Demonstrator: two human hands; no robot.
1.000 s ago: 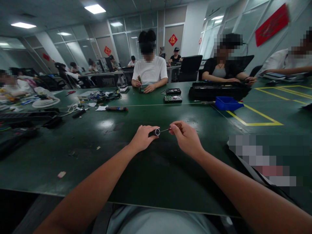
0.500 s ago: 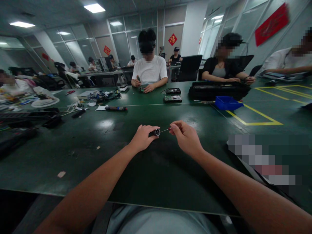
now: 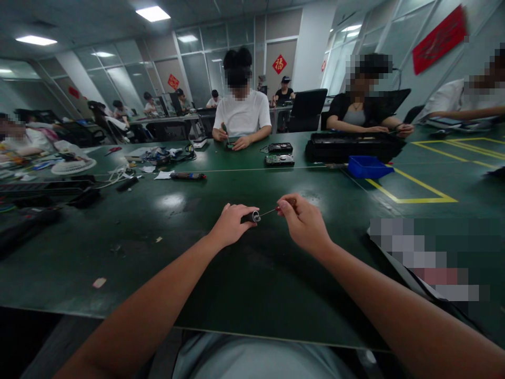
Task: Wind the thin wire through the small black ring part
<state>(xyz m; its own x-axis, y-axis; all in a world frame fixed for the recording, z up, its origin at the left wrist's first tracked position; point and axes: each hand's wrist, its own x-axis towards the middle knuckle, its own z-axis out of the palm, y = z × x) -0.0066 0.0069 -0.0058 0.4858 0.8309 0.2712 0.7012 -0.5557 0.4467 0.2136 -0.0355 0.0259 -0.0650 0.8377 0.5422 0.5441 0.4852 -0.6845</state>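
My left hand [image 3: 230, 223] is closed round a small black cylinder [image 3: 252, 216] with a silvery ring at its end, which faces right. What the cylinder is, I cannot make out. Between thumb and fingers, my right hand [image 3: 303, 220] grips a screwdriver [image 3: 269, 212] with a reddish handle and a thin metal shaft. The shaft points left, and its tip is at the cylinder's ringed end. Both hands are low over the dark green table [image 3: 252, 295].
Across the table, a person in a white shirt [image 3: 241, 113] works on a small object. Two opened drives [image 3: 280, 159] lie ahead of my hands, with a blue bin [image 3: 367, 167] and a long black casing [image 3: 353, 147] to the right. Cables and parts [image 3: 165, 154] crowd the left.
My right hand has shifted slightly to the right with the screwdriver. The cylinder's ringed end has tilted a little in my left hand, which otherwise stays in place.
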